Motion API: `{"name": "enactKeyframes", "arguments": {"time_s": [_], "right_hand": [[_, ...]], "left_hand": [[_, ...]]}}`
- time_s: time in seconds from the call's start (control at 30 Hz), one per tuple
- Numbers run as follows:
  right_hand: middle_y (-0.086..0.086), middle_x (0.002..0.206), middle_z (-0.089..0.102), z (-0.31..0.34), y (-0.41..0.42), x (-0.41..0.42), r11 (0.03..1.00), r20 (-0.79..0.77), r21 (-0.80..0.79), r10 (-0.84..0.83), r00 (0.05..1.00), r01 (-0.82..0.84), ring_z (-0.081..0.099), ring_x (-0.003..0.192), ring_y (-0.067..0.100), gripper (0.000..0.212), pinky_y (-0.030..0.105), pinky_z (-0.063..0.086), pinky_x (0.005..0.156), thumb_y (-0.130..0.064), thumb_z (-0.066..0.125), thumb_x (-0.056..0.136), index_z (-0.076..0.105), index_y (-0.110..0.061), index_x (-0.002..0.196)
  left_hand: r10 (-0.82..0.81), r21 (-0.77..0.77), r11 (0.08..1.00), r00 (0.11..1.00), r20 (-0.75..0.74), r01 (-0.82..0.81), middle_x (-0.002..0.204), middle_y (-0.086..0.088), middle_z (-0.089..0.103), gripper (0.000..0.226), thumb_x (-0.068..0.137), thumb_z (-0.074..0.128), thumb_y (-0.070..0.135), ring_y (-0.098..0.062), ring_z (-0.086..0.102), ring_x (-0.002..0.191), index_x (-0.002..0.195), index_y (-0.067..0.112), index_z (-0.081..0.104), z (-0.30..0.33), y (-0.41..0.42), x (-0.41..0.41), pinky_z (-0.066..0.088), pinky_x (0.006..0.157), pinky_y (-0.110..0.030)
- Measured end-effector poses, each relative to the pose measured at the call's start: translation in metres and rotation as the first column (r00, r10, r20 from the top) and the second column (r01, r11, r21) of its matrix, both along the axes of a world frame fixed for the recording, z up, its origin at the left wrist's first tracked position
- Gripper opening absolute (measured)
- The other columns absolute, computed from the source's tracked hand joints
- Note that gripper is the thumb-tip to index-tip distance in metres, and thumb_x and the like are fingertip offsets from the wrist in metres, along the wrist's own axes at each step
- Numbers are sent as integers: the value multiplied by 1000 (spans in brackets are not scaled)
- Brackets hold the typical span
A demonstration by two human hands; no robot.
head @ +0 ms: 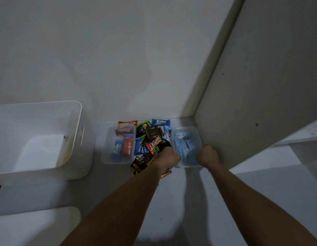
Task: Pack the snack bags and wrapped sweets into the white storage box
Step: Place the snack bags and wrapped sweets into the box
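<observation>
A: What are the hands doing?

B: Both are gripping the clear tub holding blue wrapped sweets. The left hand is closing on its near left corner, and the right hand is curling round its near right corner. The tub is sitting on the shelf against the right side panel.

A: And the other things?

B: A loose pile of snack bars is lying just left of it, then a second clear tub with more bars. The white storage box is standing at the shelf's left edge, seemingly almost empty.

A: How will the tub handle?

B: Probably light, thin-walled and a bit flexible, so squeezing could bow it. I'd judge the rim corners the stiffest hold. The foil wrappers look slippery, so tilting is likely to spill them.
</observation>
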State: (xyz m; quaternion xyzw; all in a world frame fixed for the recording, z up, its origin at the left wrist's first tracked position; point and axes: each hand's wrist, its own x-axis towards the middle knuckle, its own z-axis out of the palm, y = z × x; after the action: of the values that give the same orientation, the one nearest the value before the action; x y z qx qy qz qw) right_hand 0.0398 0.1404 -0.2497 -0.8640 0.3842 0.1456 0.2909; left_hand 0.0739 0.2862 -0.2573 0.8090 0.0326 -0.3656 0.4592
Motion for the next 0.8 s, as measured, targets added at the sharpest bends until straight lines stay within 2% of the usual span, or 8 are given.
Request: {"name": "enactKeyframes", "arguments": {"time_s": [0.13, 0.23, 0.37, 0.47, 0.53, 0.63, 0.7, 0.8], "right_hand": [[23, 120, 64, 0, 1, 7, 999, 35, -8, -54, 998, 54, 61, 112, 36, 34, 35, 50, 88, -16, 58, 87, 64, 4, 114], [24, 105, 67, 10, 14, 20, 993, 130, 99, -73, 989, 60, 67, 95, 38, 31, 33, 54, 76, -15, 57, 85, 65, 7, 105], [16, 88, 70, 30, 52, 37, 991, 234, 130, -62, 970, 32, 69, 75, 36, 41, 46, 61, 69, -28, 52, 63, 68, -2, 90], [12, 79, 68, 35, 88, 47, 980, 282, 194, -13, 959, -44, 68, 70, 31, 24, 46, 61, 64, -23, 58, 66, 67, -7, 81], [10, 77, 68, 37, 113, 52, 969, 303, 231, 19, 953, -93, 67, 70, 28, 16, 42, 61, 67, -17, 62, 69, 69, -5, 78], [12, 80, 70, 30, 148, 59, 933, 286, 299, 112, 952, -200, 69, 76, 27, 12, 43, 60, 72, -11, 66, 76, 71, -1, 80], [14, 82, 71, 22, 168, 62, 909, 266, 333, 162, 950, -249, 71, 77, 28, 7, 45, 61, 71, -8, 67, 79, 70, -1, 78], [17, 87, 72, 8, 188, 66, 906, 267, 328, 183, 946, -267, 71, 81, 32, 14, 45, 61, 72, -10, 70, 74, 72, 0, 82]], "left_hand": [[225, -78, 972, 973, 45, -221, 110, -14, 69, 23, 89, 60, 7, -26, 69, 96, 111, 1, 64, -3, 7, 2, 60, 78, -34], [361, -108, 932, 919, 158, -347, 98, -9, 70, 15, 90, 61, 12, -23, 71, 88, 102, 3, 65, 10, 23, 7, 61, 66, -29], [475, -93, 876, 815, 333, -472, 80, 2, 61, 7, 89, 62, 15, -14, 65, 76, 93, 9, 61, 27, 55, 18, 46, 46, -14], [532, -44, 820, 730, 428, -571, 82, 5, 59, 4, 88, 61, 13, -16, 64, 80, 91, 10, 63, 36, 91, 25, 49, 52, -16], [524, 28, 789, 697, 490, -613, 85, 1, 56, 9, 88, 57, 9, -16, 58, 80, 93, 7, 64, 39, 116, 28, 39, 47, -13], [558, 74, 731, 657, 506, -678, 89, -8, 61, 15, 85, 50, 3, -24, 57, 85, 89, 11, 63, 39, 152, 31, 36, 60, -22], [574, 92, 714, 656, 490, -694, 94, -13, 64, 20, 83, 50, 0, -28, 60, 93, 93, 9, 64, 35, 171, 33, 38, 62, -18], [558, 147, 722, 694, 455, -676, 108, -19, 66, 28, 80, 56, 1, -34, 62, 103, 107, 0, 63, 26, 187, 36, 39, 73, -26]]}}
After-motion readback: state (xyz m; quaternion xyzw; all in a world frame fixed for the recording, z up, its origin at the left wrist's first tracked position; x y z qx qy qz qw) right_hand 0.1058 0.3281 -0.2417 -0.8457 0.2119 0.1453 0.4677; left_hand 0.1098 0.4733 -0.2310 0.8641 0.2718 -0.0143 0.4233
